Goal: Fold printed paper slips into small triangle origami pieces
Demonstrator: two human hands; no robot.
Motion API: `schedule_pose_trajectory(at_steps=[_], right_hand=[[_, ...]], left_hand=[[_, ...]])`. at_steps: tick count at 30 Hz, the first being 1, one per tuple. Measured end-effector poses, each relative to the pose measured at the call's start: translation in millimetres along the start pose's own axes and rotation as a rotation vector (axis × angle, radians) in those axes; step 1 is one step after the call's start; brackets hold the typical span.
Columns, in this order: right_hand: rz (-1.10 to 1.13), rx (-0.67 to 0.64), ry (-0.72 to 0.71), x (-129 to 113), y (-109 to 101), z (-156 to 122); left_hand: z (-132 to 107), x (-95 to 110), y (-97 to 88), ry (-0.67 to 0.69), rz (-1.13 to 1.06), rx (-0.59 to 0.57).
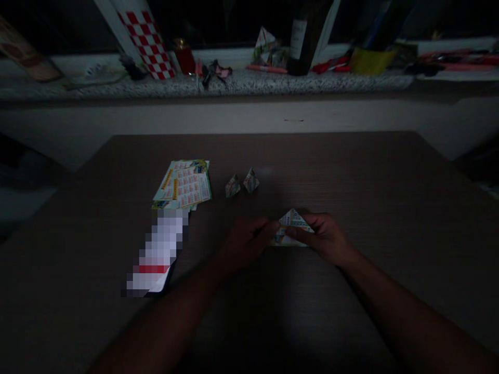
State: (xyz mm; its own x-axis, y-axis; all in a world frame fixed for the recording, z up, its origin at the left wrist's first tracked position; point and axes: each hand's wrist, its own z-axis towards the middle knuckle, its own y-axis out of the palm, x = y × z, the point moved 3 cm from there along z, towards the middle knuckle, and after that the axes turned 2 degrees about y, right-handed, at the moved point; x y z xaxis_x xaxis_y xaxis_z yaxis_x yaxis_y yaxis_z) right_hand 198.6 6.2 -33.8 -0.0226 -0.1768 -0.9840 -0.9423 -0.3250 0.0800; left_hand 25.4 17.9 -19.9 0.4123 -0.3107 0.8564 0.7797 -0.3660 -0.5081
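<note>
A printed sheet of paper folded into a triangle [297,220] is held just above or on the table, its peak pointing away from me. My left hand [249,238] grips its left corner, thumb on top. On the right side my right hand [327,238] pinches it, with the thumb laid across the printed face and the fingers behind. Beyond my left hand stand two small folded paper pieces, a left one [233,186] and a right one [251,181]. The undersides of the held paper are hidden.
Left on the table [351,171] lies a stack of printed flyers [187,182], with a lit, pixelated phone [159,249] nearer me. Behind, a granite windowsill [241,85] carries a red-and-white checked tube [150,44], a dark bottle [300,44] and a yellow container [372,61]. The room is dim.
</note>
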Motion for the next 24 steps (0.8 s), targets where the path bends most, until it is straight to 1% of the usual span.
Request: schedule_pose_trajectory(at_steps=[6, 9, 12, 17, 21, 24], right_hand=[[0.016, -0.011, -0.004, 0.0, 0.3, -0.9], [0.018, -0.018, -0.007, -0.5, 0.8, -0.5], [0.027, -0.011, -0.015, -0.8, 0.2, 0.1], [0.044, -0.010, 0.007, 1.4, -1.0, 0.1], [0.130, -0.022, 0.026, 2.2, -2.4, 0.9], [0.252, 0.035, 0.030, 0.6, -6.2, 2.7]], left_hand=[[-1.2, 2.0, -1.4, 0.029, -0.023, 0.002], [-0.7, -0.3, -1.0, -0.010, -0.066, 0.000], [0.0, -2.4, -1.7, -0.057, -0.078, 0.030], [-0.4, -0.9, -2.0, -0.056, -0.099, 0.031], [-1.5, -2.9, -1.8, -0.085, -0.164, 0.015], [-2.4, -6.1, -0.9, -0.135, -0.251, 0.008]])
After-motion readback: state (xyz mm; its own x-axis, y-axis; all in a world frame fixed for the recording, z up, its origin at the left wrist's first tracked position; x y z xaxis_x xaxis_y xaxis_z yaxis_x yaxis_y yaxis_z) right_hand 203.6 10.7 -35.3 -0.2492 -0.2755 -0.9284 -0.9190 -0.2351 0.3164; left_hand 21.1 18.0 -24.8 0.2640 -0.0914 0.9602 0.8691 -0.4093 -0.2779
